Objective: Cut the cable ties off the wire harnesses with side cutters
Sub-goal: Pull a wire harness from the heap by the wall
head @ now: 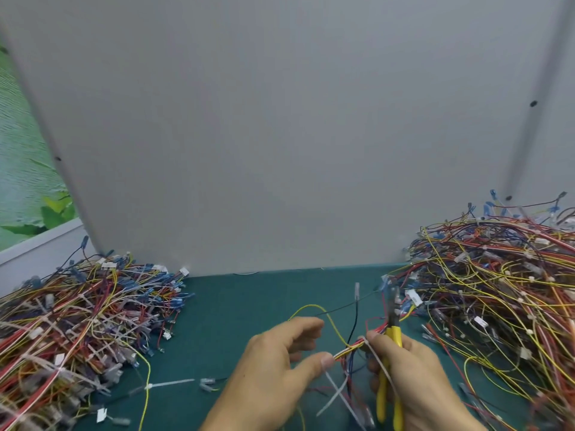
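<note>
From the head camera, both hands meet low over the green surface (249,306), a little right of centre. The left hand (280,362) pinches one end of a small wire harness (348,348) at its thumb tip, and a yellow wire loops up over its curled fingers. The right hand (413,374) is wrapped round the yellow handles of the side cutters (393,337) and its fingertips touch the harness's other end; the tool's nose points up and away, blurred. A pale cable tie (378,360) trails from the bundle across that hand. Tangled harnesses lie heaped on both sides, a left pile (77,321) and a taller right pile (497,290), both against a grey panel (280,119). A loose white tie (171,383) lies flat beside the left heap.
</note>
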